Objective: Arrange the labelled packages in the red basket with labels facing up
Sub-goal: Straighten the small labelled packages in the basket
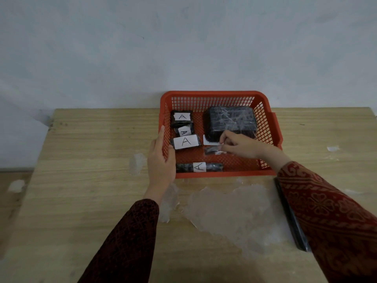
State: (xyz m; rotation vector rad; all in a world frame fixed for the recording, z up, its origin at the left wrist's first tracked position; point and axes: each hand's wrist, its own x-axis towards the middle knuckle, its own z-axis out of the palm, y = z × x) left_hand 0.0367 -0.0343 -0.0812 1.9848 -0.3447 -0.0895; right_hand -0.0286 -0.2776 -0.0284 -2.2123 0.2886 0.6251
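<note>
A red mesh basket [214, 95] stands at the far middle of a wooden table. Along its left side lie three black packages with white "A" labels up: one at the back [182, 117], a smaller one [184, 131] and a wider one [185, 141]. A long thin package [199, 167] with an "A" label lies by the near wall. A large black wrapped package [230, 122] fills the back right, no label showing on top; a white label [210, 141] peeks out at its near edge. My right hand [238, 145] pinches a small dark package [212, 150] inside the basket. My left hand [161, 160] grips the basket's left wall.
A flat black object [290, 217] lies on the table under my right forearm. Patches of clear tape residue [230, 209] cover the table [81, 180] in front of the basket. A pale wall rises right behind the table.
</note>
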